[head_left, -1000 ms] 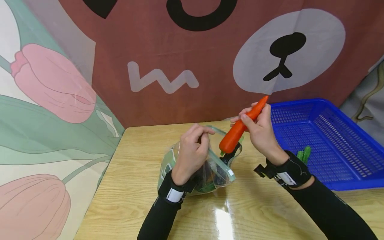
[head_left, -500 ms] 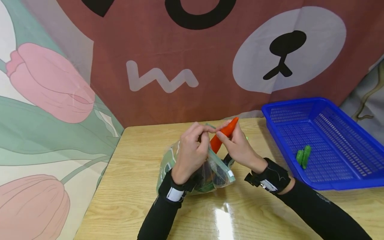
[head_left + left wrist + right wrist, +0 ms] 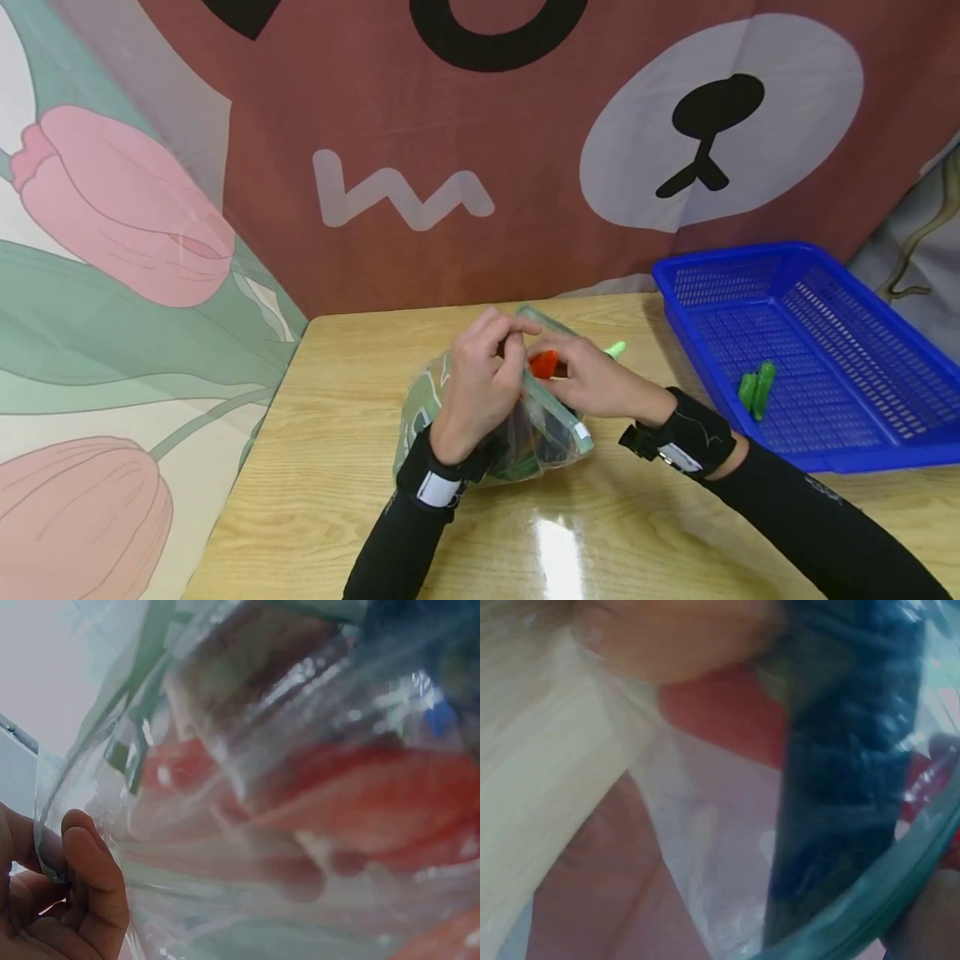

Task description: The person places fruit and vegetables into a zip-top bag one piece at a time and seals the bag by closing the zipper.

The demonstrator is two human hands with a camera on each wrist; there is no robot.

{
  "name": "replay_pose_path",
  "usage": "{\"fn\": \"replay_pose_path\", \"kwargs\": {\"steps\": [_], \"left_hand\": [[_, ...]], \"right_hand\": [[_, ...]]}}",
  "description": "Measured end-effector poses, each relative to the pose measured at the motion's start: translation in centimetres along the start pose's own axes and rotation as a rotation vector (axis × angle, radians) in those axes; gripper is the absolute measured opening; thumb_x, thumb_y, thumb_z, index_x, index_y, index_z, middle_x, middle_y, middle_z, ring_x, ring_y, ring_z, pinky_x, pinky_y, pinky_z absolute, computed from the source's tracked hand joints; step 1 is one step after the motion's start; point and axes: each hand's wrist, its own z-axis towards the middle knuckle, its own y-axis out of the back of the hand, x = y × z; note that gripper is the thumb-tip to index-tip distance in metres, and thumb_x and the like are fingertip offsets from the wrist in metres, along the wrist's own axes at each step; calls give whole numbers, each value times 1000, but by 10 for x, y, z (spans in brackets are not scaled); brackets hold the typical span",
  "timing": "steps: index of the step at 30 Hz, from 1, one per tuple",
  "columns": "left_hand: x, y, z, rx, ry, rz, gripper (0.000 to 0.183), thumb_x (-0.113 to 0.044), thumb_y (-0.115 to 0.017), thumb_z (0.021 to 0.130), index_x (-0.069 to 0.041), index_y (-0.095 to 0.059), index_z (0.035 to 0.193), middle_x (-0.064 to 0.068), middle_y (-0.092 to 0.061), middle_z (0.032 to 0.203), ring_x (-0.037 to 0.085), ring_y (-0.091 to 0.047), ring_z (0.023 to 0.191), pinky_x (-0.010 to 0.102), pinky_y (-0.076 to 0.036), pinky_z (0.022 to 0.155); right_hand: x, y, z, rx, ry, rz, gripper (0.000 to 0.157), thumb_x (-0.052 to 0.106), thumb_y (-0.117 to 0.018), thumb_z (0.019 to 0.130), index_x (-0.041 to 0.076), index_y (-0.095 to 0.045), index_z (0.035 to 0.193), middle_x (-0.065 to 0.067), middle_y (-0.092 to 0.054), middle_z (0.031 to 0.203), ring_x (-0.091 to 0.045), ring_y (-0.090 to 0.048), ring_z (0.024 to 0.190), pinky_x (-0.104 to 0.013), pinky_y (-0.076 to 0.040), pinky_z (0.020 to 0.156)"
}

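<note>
Between the hands a clear zip bag with green print [image 3: 427, 408] lies bulging on the table. My left hand [image 3: 483, 383] pinches the rim of its mouth; the left wrist view shows the plastic edge between curled fingers [image 3: 94, 862]. My right hand [image 3: 588, 375] reaches into the mouth, holding an orange-red carrot [image 3: 543, 364], most of which is hidden by the hands and bag. Through the plastic, the left wrist view shows the carrot [image 3: 375, 802] and blurred fingertips against it. Dark and green contents inside the bag are hard to make out.
A blue perforated basket [image 3: 847, 454] stands to the right, with two small green cucumber-like pieces [image 3: 763, 390] inside. A light green tip [image 3: 617, 349] shows behind my right hand. A brown printed cloth [image 3: 420, 267] hangs behind the wooden table [image 3: 300, 500].
My right hand has brought the carrot left and down from above the bag into its mouth. The left hand has kept its hold on the rim.
</note>
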Motion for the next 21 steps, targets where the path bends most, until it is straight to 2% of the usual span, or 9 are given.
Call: {"fn": "replay_pose_path", "kwargs": {"steps": [2,6,8,10,14,16,19,21], "left_hand": [[-1,2,0,-14,1,-6,28,2,-42,89,1,-69,86,2,-53,73,7,-45,53,20,-38,48],[-2,7,1,-26,7,-4,27,2,-42,89,1,-69,86,3,-54,75,6,-46,55,20,-39,48],[-2,6,1,-18,2,-7,27,2,-42,89,0,-69,86,3,-55,75,6,-46,55,20,-39,48],[-2,6,1,-15,-7,-6,27,1,-42,90,0,-69,87,3,-55,75,7,-45,55,21,-38,49],[-3,4,0,-26,-22,4,28,1,-42,90,-3,-69,87,2,-54,74,8,-43,56,21,-36,51],[-3,4,0,-33,-27,3,28,2,-42,90,-3,-69,86,2,-54,74,8,-44,56,20,-37,52],[-3,3,-1,-37,-39,-9,27,5,-42,89,-1,-69,86,3,-54,73,8,-47,56,20,-39,52],[-2,2,-1,-37,-41,-21,27,5,-42,88,-1,-69,86,3,-54,73,8,-48,57,19,-40,52]], "right_hand": [[2,2,4,-15,4,53,28,7,-67,87,7,-65,115,-3,-65,106,-12,-60,81,-28,-50,68],[5,3,8,-40,-56,250,31,1,-66,86,-3,-64,116,-13,-67,105,-18,-65,86,-31,-53,73],[4,4,7,-15,-93,277,31,0,-66,86,-3,-64,117,-12,-67,104,-17,-65,85,-31,-53,73],[2,5,7,42,-98,235,29,1,-65,86,0,-66,115,-8,-68,98,-15,-64,79,-29,-52,71],[1,8,10,158,-43,39,26,2,-65,85,12,-69,108,5,-64,77,-9,-52,60,-26,-44,59],[1,10,12,179,-5,-60,27,0,-65,83,15,-70,105,8,-60,72,-8,-46,56,-26,-40,55],[-1,12,13,187,40,-153,29,0,-65,82,17,-70,105,9,-61,77,-7,-48,58,-26,-40,55],[-2,14,13,174,62,-172,28,3,-66,84,16,-70,108,7,-65,85,-6,-52,63,-26,-44,57]]}}
